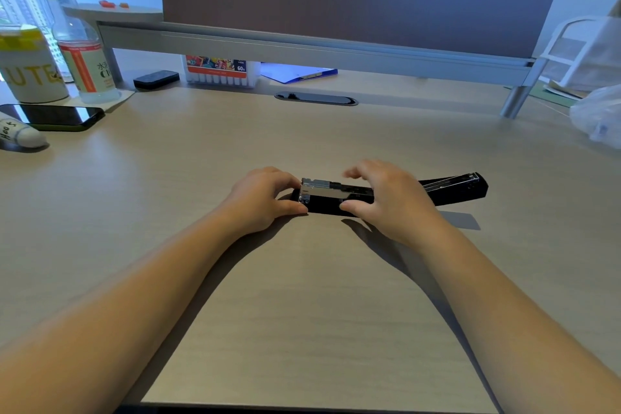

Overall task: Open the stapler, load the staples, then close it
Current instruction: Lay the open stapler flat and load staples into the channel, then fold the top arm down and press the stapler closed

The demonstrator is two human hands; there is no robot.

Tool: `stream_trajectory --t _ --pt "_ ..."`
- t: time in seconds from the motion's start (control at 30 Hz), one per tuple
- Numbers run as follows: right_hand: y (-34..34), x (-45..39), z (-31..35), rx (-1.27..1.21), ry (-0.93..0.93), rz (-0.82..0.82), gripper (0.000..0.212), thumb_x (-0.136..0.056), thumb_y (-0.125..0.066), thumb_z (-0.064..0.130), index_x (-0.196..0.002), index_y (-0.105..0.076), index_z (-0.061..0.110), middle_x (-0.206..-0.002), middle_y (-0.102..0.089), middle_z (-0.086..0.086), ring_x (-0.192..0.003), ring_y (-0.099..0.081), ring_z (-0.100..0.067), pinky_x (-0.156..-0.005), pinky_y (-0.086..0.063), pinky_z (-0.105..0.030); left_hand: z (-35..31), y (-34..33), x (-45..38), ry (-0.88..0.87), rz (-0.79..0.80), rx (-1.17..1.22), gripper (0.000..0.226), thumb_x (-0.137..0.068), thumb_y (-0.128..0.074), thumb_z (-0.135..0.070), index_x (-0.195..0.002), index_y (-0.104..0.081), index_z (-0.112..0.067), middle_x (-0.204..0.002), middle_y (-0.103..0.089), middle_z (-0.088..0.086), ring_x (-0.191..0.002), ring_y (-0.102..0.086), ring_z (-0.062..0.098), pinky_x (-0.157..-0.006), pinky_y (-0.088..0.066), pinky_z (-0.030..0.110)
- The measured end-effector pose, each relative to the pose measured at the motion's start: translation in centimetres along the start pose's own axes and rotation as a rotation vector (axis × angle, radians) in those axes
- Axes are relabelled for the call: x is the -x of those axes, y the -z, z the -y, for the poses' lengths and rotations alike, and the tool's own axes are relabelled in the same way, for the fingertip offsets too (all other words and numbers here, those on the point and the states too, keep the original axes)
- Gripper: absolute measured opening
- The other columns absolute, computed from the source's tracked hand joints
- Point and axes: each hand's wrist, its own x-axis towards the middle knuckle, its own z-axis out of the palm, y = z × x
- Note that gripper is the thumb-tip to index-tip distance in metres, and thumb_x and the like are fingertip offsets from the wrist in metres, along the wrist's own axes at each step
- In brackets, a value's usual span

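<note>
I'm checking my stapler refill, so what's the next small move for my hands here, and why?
Probably swing the cover back over the metal staple channel and press it shut. The stapler lies open on the desk, the left hand steadies its front end, the right hand rests over the middle. Whether staples are seated isn't visible, so check first.

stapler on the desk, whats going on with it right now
A person is working on a black stapler lying on the wooden desk. It is open: the top cover is swung back flat to the right, exposing the metal staple channel. The left hand steadies the front end, while the right hand sits over the middle with its fingers raised above the channel. Whether staples are loaded cannot be told.
</note>
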Motion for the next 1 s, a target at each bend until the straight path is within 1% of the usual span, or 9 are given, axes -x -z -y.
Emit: stream_trajectory --t 0.2,0.33,0.4,0.5,0.63,0.73,0.8,0.9,1.0 --pt "1.6 0.4 -1.5 0.356 -0.213 0.085 0.049 -0.070 -0.065 0.042 -0.109 -0.047 0.018 -0.113 -0.060 -0.005 -0.108 -0.045 -0.029 -0.096 -0.031 -0.042 0.7 0.7 -0.2 0.036 -0.015 -0.014 0.037 -0.078 -0.060 -0.028 -0.114 -0.056 -0.020 -0.122 -0.055 0.009 -0.115 -0.044 0.027 -0.098 -0.039 0.043" --pt "3.0 0.9 -2.3 0.423 -0.348 0.079 0.045 -0.065 -0.064 0.051 -0.095 -0.052 0.019 -0.097 -0.059 -0.004 -0.104 -0.044 -0.028 -0.103 -0.025 -0.048 0.6 0.6 -0.1 0.042 -0.016 -0.010 0.038 -0.078 -0.060 -0.027 -0.114 -0.055 -0.018 -0.121 -0.055 0.011 -0.114 -0.044 0.028 -0.096 -0.038 0.042" --pt "3.8 1.3 -2.9 0.426 -0.406 0.072 0.044 -0.063 -0.065 0.049 -0.094 -0.053 0.020 -0.092 -0.057 -0.003 -0.101 -0.045 -0.027 -0.097 -0.030 -0.045 0.6 0.6 0.0 0.041 -0.026 -0.001 0.037 -0.078 -0.061 -0.027 -0.113 -0.056 -0.017 -0.120 -0.056 0.012 -0.112 -0.045 0.028 -0.095 -0.038 0.042" --pt "4.8 1.9 -4.0 0.138 -0.461 0.044 0.041 -0.067 -0.070 0.033 -0.100 -0.052 0.018 -0.097 -0.056 -0.003 -0.094 -0.049 -0.025 -0.079 -0.039 -0.037 0.6 0.5 0.0 0.049 -0.038 0.009 0.037 -0.078 -0.061 -0.027 -0.113 -0.056 -0.018 -0.119 -0.056 0.012 -0.111 -0.046 0.028 -0.093 -0.039 0.041" --pt "5.1 2.3 -5.0 -0.285 -0.384 -0.069 0.050 -0.065 -0.075 0.013 -0.107 -0.049 0.013 -0.100 -0.051 -0.005 -0.089 -0.048 -0.021 -0.076 -0.038 -0.031 0.7 0.3 0.0 0.055 -0.047 -0.004 0.038 -0.078 -0.061 -0.028 -0.114 -0.056 -0.018 -0.120 -0.056 0.011 -0.111 -0.047 0.028 -0.093 -0.040 0.041" --pt "4.7 2.5 -5.1 -0.431 -0.336 -0.196 0.058 -0.063 -0.076 0.005 -0.110 -0.045 0.014 -0.095 -0.049 -0.005 -0.086 -0.048 -0.020 -0.070 -0.037 -0.025 0.8 0.3 0.0 0.048 -0.057 -0.010 0.037 -0.078 -0.061 -0.028 -0.113 -0.056 -0.018 -0.117 -0.058 0.011 -0.109 -0.047 0.027 -0.091 -0.040 0.041" --pt "4.3 2.5 -5.1 -0.514 -0.327 -0.277 0.064 -0.061 -0.077 0.003 -0.114 -0.042 0.015 -0.095 -0.049 -0.006 -0.086 -0.049 -0.020 -0.074 -0.038 -0.025 0.8 0.3 -0.1 0.047 -0.057 -0.009 0.037 -0.078 -0.060 -0.027 -0.113 -0.056 -0.018 -0.117 -0.057 0.011 -0.110 -0.047 0.027 -0.092 -0.040 0.040" --pt "3.9 2.0 -4.8 -0.666 -0.328 -0.358 0.063 -0.060 -0.076 -0.002 -0.110 -0.044 0.018 -0.086 -0.048 0.002 -0.079 -0.050 -0.012 -0.072 -0.044 -0.017 0.9 0.3 -0.1 0.043 -0.054 -0.006 0.037 -0.078 -0.060 -0.027 -0.114 -0.056 -0.018 -0.118 -0.058 0.010 -0.111 -0.046 0.027 -0.094 -0.040 0.042" --pt "3.5 1.1 -4.0 -0.934 -0.317 -0.356 0.048 -0.061 -0.069 -0.012 -0.088 -0.050 0.022 -0.079 -0.051 0.002 -0.076 -0.053 -0.016 -0.084 -0.048 -0.036 0.9 0.3 -0.1 0.044 -0.055 0.002 0.038 -0.078 -0.060 -0.027 -0.115 -0.055 -0.019 -0.119 -0.057 0.010 -0.112 -0.046 0.027 -0.095 -0.040 0.042"
